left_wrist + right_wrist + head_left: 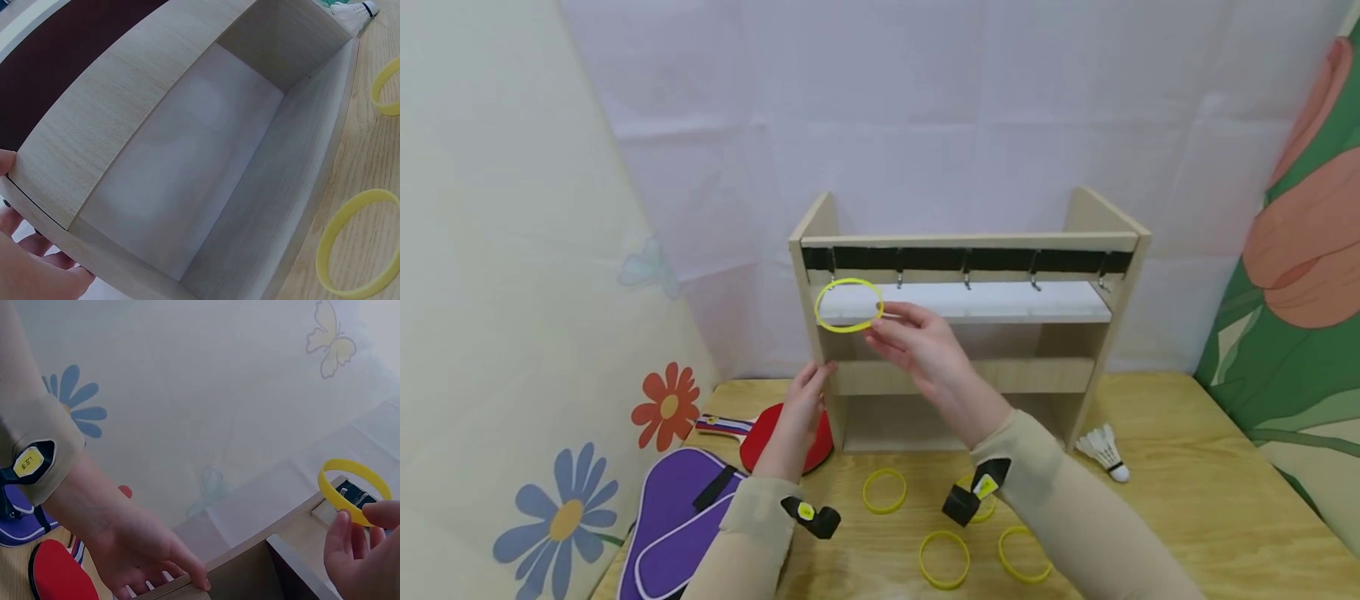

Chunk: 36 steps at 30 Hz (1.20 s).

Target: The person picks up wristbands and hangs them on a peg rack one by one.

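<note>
A thin yellow ring point(850, 329), like a silicone wristband, is pinched between the thumb and fingers of my right hand point(925, 346). In the head view it overlaps the leftmost hook point(832, 262) of the wooden shelf unit point(962, 377); whether they touch I cannot tell. My left hand point(805, 400) grips the unit's left side panel, with the thumb at the front and the fingers round the outer face, as the left wrist view shows. Several more yellow rings lie on the table before the unit, among them one ring point(884, 510) at the left and another point(324, 256) in the left wrist view.
Left of the unit lies a red table tennis bat point(767, 437), partly behind my left forearm, with a purple bat case point(673, 500) nearer. A shuttlecock point(1103, 452) rests at the right. More hooks line the black strip point(1000, 260). Cloth backdrops point(925, 108) stand behind.
</note>
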### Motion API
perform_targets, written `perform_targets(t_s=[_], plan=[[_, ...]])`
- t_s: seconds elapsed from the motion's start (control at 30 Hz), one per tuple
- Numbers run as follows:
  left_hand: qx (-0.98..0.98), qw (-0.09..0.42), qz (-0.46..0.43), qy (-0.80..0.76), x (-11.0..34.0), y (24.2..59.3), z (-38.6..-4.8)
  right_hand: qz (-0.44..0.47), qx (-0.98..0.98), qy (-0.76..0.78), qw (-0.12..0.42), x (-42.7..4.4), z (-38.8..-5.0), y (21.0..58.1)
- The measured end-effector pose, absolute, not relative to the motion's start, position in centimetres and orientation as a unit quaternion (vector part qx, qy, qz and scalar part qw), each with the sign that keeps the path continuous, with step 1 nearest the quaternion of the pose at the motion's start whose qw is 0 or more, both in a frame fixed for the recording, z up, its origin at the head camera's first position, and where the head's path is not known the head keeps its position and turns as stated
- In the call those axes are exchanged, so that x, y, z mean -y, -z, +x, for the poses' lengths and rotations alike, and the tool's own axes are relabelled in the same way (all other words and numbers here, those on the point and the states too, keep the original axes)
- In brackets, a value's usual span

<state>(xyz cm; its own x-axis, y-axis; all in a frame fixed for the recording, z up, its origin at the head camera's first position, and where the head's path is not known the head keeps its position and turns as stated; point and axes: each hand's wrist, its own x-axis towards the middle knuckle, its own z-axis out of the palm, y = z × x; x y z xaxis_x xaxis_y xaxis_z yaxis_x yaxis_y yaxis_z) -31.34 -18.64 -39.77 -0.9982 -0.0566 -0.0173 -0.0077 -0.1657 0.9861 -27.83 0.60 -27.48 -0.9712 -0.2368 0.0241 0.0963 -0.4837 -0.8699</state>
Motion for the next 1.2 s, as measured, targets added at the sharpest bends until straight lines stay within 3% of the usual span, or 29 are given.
perform_targets(t_s=[0.5,1.2], plan=[[0.659,0.014,0.019,0.752,19.0,39.9,-31.2,-0.032,-0.478,0.876,0.053,1.4,-28.9,27.6],[0.667,0.012,0.014,0.745,18.9,40.0,-31.2,-0.011,-0.492,0.868,0.064,1.8,-29.4,28.8]])
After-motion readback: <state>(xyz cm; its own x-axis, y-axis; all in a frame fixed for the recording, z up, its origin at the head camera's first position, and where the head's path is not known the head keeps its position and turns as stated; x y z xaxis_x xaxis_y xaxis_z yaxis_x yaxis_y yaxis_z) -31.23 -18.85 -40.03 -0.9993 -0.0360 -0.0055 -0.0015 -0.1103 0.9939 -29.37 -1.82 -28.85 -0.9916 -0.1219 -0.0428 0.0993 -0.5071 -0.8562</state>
